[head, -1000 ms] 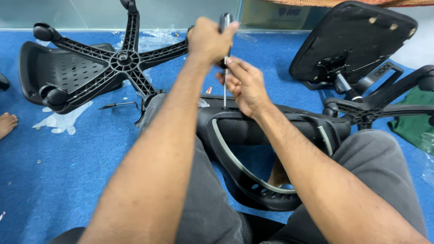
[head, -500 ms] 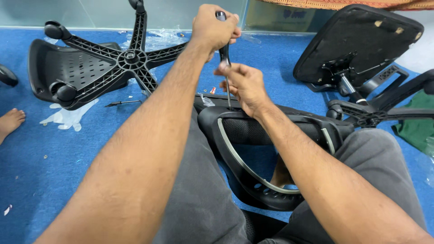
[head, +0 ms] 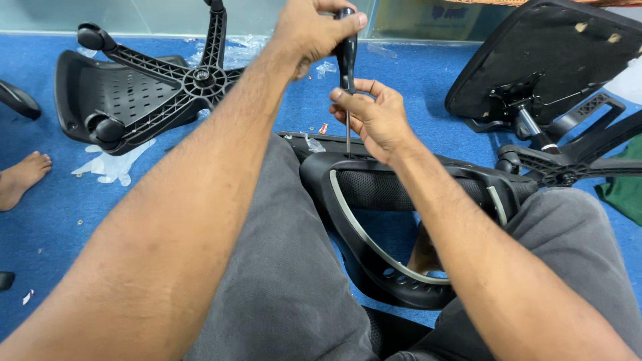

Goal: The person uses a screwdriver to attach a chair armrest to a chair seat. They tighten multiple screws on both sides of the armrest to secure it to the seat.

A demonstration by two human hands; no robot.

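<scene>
In the head view, we see the left hand (head: pixel 309 30) wrapped tight around the black handle of a screwdriver (head: pixel 346 60), held upright, while the right hand (head: pixel 373 117) pinches its thin shaft between thumb and fingers just above the tip. The tip meets the top edge of the black chair back frame (head: pixel 401 200), which lies across the grey-trousered lap with its mesh panel facing up. We judge a fastening on that frame is in hand, not finished; the screw itself is too small to make out. Around us on the blue carpet, the five-star wheeled base (head: pixel 194 80) and the upturned seat (head: pixel 555 60) lie apart, so assembly looks well short of complete.
</scene>
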